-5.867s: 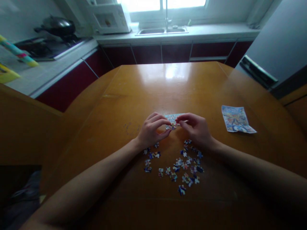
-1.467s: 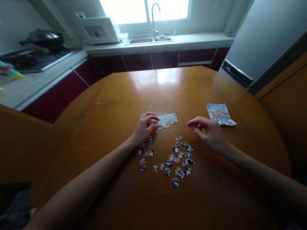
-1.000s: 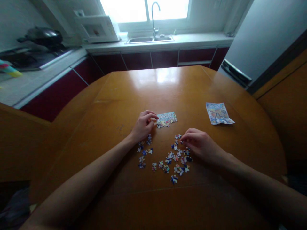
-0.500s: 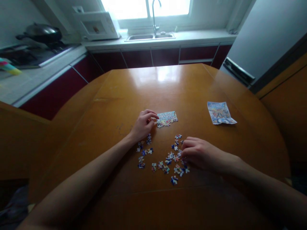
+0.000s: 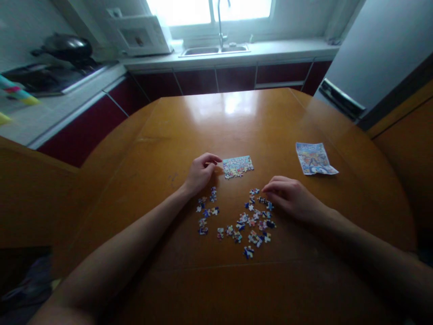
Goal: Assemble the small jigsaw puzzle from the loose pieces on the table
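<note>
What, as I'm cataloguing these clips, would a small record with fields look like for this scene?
Left hand: fingertips at the left edge of the joined puzzle section; contact unclear
Right hand: fingertips near the upper right loose pieces; whether it holds one is unclear
Joined puzzle section: flat, lower edge jagged
Loose pieces: scattered nearer the person than the section
Printed sheet: creased, right of the section
Surface: wooden table
Background: sink, lidded pan

The wooden table bears a partly joined puzzle, loose puzzle pieces and a creased printed sheet.
</note>
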`<act>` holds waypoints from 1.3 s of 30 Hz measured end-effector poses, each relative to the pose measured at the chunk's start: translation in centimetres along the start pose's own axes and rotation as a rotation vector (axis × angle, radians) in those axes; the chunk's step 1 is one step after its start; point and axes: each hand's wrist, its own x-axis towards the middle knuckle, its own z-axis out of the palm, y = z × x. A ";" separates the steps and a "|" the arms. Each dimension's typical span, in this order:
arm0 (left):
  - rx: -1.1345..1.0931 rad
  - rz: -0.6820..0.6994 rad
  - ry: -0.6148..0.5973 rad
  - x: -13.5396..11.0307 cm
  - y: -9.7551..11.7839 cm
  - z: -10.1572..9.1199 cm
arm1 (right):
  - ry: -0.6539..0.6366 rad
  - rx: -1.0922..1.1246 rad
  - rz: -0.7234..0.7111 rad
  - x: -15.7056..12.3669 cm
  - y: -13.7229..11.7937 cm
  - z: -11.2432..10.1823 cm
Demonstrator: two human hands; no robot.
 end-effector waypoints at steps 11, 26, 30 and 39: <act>-0.495 -0.284 0.119 0.9 -0.9 -0.5 | 0.056 0.064 0.109 0.2 1.9 0.3; -0.790 -0.354 0.187 1.2 -0.6 -0.5 | -0.158 -0.142 -0.316 7.7 -6.0 6.1; -0.863 -0.376 0.211 1.4 -1.0 -0.6 | -0.319 -0.327 -0.418 11.1 -7.1 9.6; -0.892 -0.390 0.232 1.8 -1.0 -0.5 | -0.451 -0.543 -0.383 12.0 -9.3 10.9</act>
